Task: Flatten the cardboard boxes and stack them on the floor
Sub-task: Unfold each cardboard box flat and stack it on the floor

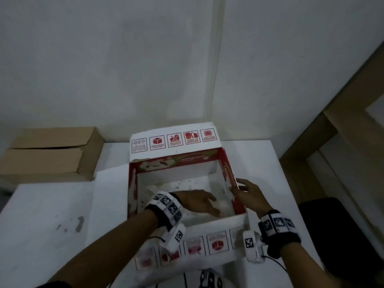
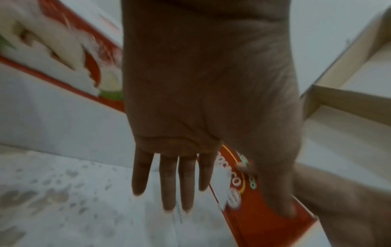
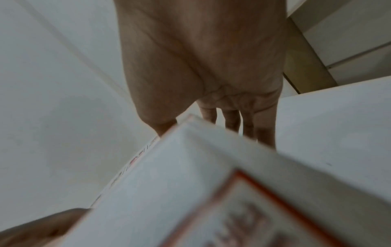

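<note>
Printed red-and-white cardboard box is showing a smooth, stained white inside; plain brown cardboard box is looking matt; white table is looking smooth, scuffed

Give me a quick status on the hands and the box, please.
Left hand flat inside red-and-white box, fingers straight. Right hand on its right wall. Box unflattened, on table. Brown box waits, far left.

— What fills the left wrist view?

— The left hand, palm toward the lens, fingers straight and slightly spread, reaching down inside the red-and-white box.

— And below the fingertips?

— The box's white inner floor, speckled with grey marks. The thumb lies against the red printed wall at right.

— Anything beyond?

— A tan wooden frame, upper right; a second hand at the right edge, blurred.
</note>
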The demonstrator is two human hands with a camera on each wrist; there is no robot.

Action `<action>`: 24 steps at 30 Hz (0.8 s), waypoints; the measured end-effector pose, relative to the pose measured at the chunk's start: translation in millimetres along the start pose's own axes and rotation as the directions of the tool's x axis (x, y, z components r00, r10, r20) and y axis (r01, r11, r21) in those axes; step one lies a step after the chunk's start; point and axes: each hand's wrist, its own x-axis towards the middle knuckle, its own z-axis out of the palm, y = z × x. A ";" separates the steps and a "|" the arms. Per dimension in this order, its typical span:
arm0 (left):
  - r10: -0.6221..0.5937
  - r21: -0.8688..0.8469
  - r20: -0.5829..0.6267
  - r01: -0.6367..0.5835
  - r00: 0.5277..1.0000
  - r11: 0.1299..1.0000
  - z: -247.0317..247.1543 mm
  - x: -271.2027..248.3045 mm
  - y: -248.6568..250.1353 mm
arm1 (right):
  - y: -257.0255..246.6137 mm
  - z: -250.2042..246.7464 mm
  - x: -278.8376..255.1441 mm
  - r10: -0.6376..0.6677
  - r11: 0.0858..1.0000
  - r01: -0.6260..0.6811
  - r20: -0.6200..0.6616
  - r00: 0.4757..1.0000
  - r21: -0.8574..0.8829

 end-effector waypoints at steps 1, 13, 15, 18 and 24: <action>0.005 -0.032 -0.116 -0.008 0.993 0.999 -6.7 -5.7 -12.9 | 1.2 -1.1 3.4 0.046 0.999 -0.047 0.015 0.999 0.026; -0.591 -0.462 -0.752 0.405 0.292 0.789 -15.2 -102.3 -158.9 | -9.5 17.2 3.1 -0.031 0.968 -0.015 -0.181 0.983 -0.250; -0.752 -0.636 -0.591 0.406 0.291 0.657 -13.4 -109.2 -171.7 | -16.0 13.9 0.4 -0.131 0.943 0.032 -0.279 0.951 -0.331; -0.831 -0.800 -0.387 0.304 0.398 0.518 -12.7 -123.2 -186.8 | -22.4 3.5 2.7 -0.235 0.944 0.119 -0.370 0.899 -0.309; -0.814 -0.824 -0.344 0.264 0.468 0.501 -11.2 -140.6 -212.3 | -57.8 -10.4 0.2 -0.347 0.928 0.245 -0.410 0.843 -0.282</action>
